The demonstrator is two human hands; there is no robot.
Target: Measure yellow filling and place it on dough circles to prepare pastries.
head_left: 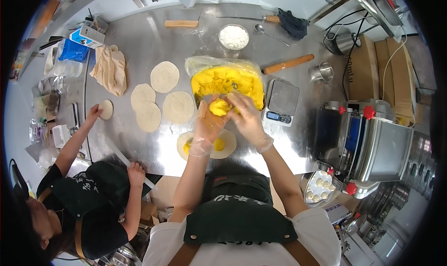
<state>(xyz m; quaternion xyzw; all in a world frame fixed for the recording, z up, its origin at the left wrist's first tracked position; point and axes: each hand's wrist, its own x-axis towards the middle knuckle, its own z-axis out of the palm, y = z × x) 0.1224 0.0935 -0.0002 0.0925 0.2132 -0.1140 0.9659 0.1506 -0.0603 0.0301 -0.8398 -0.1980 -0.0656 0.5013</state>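
Both my hands wear clear plastic gloves and meet over the near edge of a tub of yellow filling. A rounded lump of yellow filling sits in my left hand, whose fingers curl round it. From the right, my right hand presses its bent fingers against the lump; some fingertips are hidden. Under my left wrist lie two dough rounds, each with yellow filling on it, partly covered by my forearm. Several flat dough rounds lie left of the tub.
Right of the tub stand a digital scale and a rolling pin. A bowl of white flour and a spoon are behind. At left, a co-worker's hand holds a small dough round. A machine stands at right.
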